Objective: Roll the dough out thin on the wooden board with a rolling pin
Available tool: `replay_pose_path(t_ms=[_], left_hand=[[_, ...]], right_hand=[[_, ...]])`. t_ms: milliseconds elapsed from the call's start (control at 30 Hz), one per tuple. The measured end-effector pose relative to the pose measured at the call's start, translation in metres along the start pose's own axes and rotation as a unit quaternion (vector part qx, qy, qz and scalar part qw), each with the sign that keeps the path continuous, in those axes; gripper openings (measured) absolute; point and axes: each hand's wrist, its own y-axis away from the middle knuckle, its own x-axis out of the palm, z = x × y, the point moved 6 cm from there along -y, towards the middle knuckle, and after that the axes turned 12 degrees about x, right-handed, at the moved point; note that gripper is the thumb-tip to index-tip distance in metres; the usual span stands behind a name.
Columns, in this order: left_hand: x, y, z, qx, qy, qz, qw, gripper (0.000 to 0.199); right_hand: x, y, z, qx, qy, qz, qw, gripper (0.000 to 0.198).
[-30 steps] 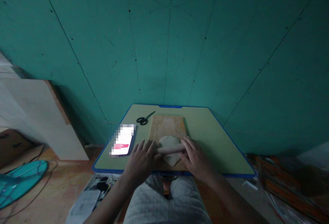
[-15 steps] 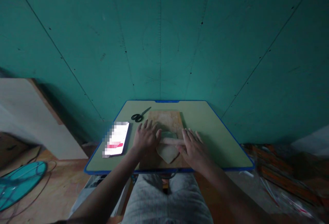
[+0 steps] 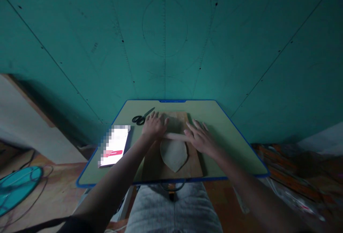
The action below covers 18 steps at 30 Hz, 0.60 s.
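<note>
A pale rolling pin lies crosswise on a wooden cutting board. Under my left palm is the pin's left end; the fingers of my left hand stretch forward, with the thumb apart. My right hand rests on the other end, its fingers spread and pointing away from me. A flat, rounded sheet of dough, tapering to a point toward me, spreads out on the near side of the pin. Both hands partly cover the pin's ends.
Black-handled scissors lie just beyond my left hand. At the left of the small blue-edged table is a phone with a lit screen. A green wall rises behind the table's far edge.
Both hands and the rolling pin have moved away from me over the board. More of the dough shows on the near side. The head view has also shifted slightly.
</note>
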Motion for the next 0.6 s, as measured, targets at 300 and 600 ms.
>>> replay_pose_path(t_ms=[300, 600], left_hand=[[-0.005, 0.014, 0.000, -0.027, -0.012, -0.018, 0.999, 0.038], [-0.013, 0.058, -0.010, -0.005, 0.003, 0.022, 1.000, 0.039]], right_hand=[[-0.012, 0.023, 0.012, -0.003, 0.008, -0.056, 0.998, 0.059], [-0.004, 0.114, 0.050, -0.092, -0.091, -0.123, 0.984, 0.062]])
